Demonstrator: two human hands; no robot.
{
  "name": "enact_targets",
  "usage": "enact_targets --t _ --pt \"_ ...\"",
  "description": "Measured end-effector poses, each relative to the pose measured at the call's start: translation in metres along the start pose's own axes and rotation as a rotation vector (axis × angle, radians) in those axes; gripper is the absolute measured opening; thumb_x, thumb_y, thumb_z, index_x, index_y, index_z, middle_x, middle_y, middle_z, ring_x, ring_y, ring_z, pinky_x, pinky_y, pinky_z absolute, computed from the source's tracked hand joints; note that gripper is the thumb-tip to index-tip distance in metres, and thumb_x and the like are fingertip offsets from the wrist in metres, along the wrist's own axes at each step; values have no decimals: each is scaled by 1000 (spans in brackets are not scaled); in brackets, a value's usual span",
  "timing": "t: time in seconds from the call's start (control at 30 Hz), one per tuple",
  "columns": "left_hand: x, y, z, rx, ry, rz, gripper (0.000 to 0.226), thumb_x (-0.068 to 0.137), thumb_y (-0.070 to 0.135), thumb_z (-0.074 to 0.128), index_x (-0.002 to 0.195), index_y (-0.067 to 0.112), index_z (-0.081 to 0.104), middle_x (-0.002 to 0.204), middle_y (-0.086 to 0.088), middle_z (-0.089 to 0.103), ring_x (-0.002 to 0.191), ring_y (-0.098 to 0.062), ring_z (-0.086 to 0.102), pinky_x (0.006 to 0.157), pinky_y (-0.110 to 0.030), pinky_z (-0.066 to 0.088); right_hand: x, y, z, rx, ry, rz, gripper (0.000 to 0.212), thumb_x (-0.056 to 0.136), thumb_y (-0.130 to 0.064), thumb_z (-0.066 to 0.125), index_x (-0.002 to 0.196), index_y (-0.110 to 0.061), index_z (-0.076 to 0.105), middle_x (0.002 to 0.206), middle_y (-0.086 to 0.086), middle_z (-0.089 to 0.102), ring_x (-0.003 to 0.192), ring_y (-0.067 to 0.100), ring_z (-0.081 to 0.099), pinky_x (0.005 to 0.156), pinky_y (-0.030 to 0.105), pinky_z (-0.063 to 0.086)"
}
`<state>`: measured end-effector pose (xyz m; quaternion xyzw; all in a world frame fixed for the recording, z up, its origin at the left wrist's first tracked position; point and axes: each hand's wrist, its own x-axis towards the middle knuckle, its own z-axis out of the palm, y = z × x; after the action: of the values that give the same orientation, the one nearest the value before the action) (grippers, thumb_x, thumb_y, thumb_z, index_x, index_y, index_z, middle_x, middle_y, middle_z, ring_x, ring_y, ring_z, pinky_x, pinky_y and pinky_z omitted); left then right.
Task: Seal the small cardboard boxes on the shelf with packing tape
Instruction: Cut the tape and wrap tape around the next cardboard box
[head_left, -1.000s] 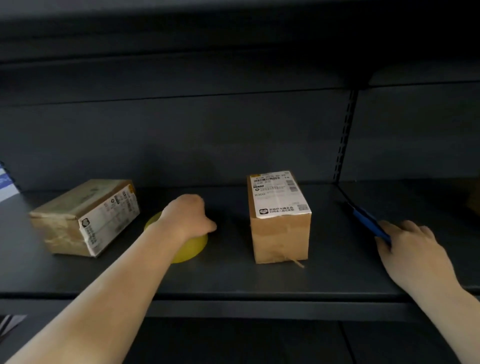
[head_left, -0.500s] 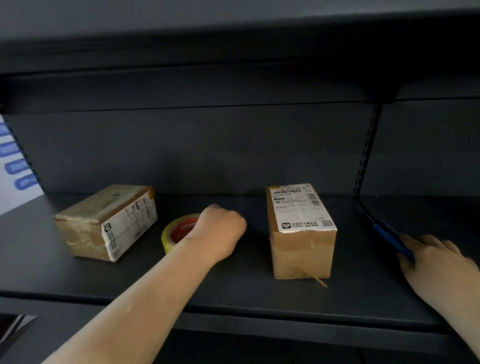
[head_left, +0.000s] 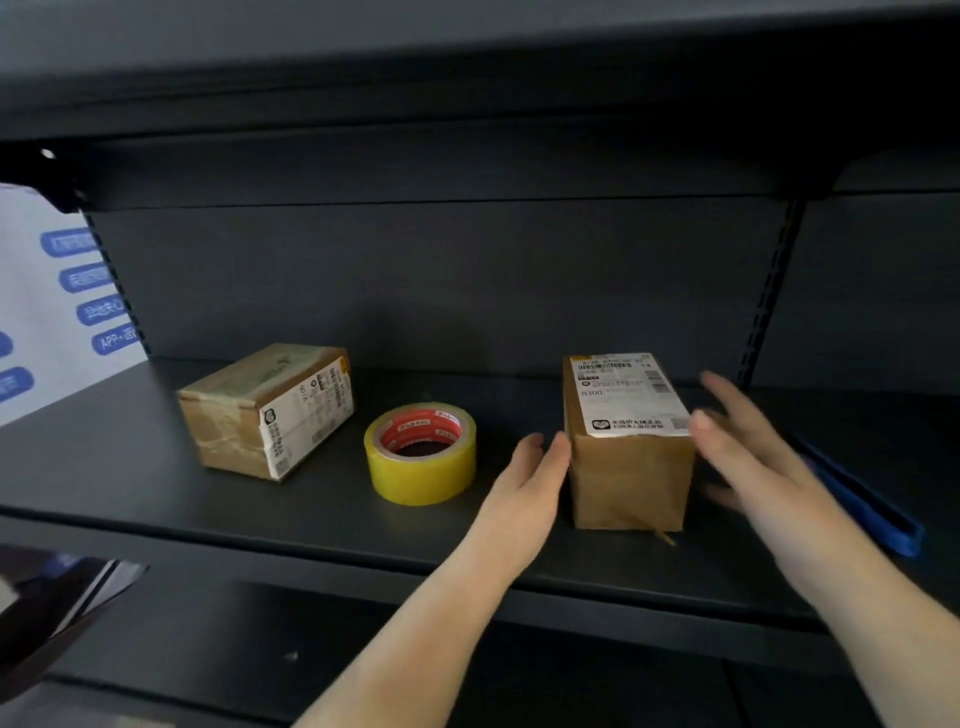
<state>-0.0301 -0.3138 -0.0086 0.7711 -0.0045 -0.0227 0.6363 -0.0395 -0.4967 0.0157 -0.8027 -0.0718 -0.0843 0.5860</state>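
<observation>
Two small cardboard boxes stand on a dark shelf (head_left: 260, 519). The right box (head_left: 631, 483) carries a white shipping label on top. My left hand (head_left: 530, 480) is open, its fingertips touching the box's left side. My right hand (head_left: 753, 462) is open and blurred beside the box's right side, holding nothing. A yellow roll of packing tape (head_left: 421, 454) with a red core lies flat left of my left hand. The left box (head_left: 267, 410) sits further left, taped and labelled on its end.
A blue tool (head_left: 862, 499) lies on the shelf behind my right hand. The upper shelf (head_left: 467, 104) overhangs closely. A white panel with blue labels (head_left: 62, 312) stands at the left. A lower shelf shows below the front edge.
My left hand let go of the tape roll and moved right to the labelled box. My right hand left the blue tool and moved left toward the box. The view came closer.
</observation>
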Motion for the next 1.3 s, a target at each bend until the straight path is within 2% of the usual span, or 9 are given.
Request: enact_targets --t 0.07,0.2,0.3,0.4,0.57,0.9,1.03,1.23,1.3 --pt "4 2 6 -30 -16 -54 54 92 55 30 141 32 30 146 4 38 132 -14 34 93 -24 25 5 -2 16 59 -12 -17 91 48 -84 59 131 -59 30 136 -19 41 123 8 40 102 36 36" --pt "1 12 13 -184 -65 -103 47 91 54 34 133 36 43 135 6 52 100 -1 47 68 -10 31 8 5 29 54 84 -69 58 78 -46 64 130 -48 40 113 -29 45 97 -11 49 69 11 40" --pt "3 6 9 -272 -58 23 52 84 58 47 131 36 47 132 6 56 109 -7 54 90 -23 42 -5 8 30 11 124 -204 61 77 -41 65 133 -40 40 112 -37 41 98 -29 40 71 1 42" --pt "0 -4 1 -475 -116 162 63 71 55 61 128 33 50 124 4 63 114 -15 59 95 -36 49 -19 7 33 -30 132 -330 64 77 -42 63 135 -38 38 134 -24 41 122 -12 37 99 24 43" --pt "-8 -8 -3 -626 -91 264 61 65 44 69 122 33 53 126 0 62 113 -17 60 83 -32 56 -35 1 38 -27 139 -458 64 77 -45 62 134 -40 35 143 -15 35 131 2 34 102 39 43" --pt "-35 7 2 -266 173 484 78 58 35 76 127 43 39 130 16 50 116 0 51 89 -27 50 -38 0 39 149 119 -259 102 49 -62 69 139 -37 28 134 -14 41 117 -2 46 79 10 47" --pt "-39 11 2 -206 155 512 74 62 38 75 128 39 41 119 20 56 109 3 55 81 -19 53 -37 3 41 272 111 -216 75 56 -66 65 124 -51 37 112 -26 57 103 -4 57 73 12 50" --pt "-19 7 4 -34 153 357 75 70 35 74 136 31 38 121 8 55 112 -5 54 90 -30 52 -32 11 39 -61 75 -63 47 69 -77 38 96 -43 57 88 -21 66 86 -4 60 64 11 41" --pt "-13 8 4 -35 140 310 70 74 37 71 135 28 39 107 18 58 100 6 58 81 -19 54 -30 14 40 -184 56 -19 47 67 -76 32 92 -42 54 87 -18 64 83 -2 59 70 20 43"
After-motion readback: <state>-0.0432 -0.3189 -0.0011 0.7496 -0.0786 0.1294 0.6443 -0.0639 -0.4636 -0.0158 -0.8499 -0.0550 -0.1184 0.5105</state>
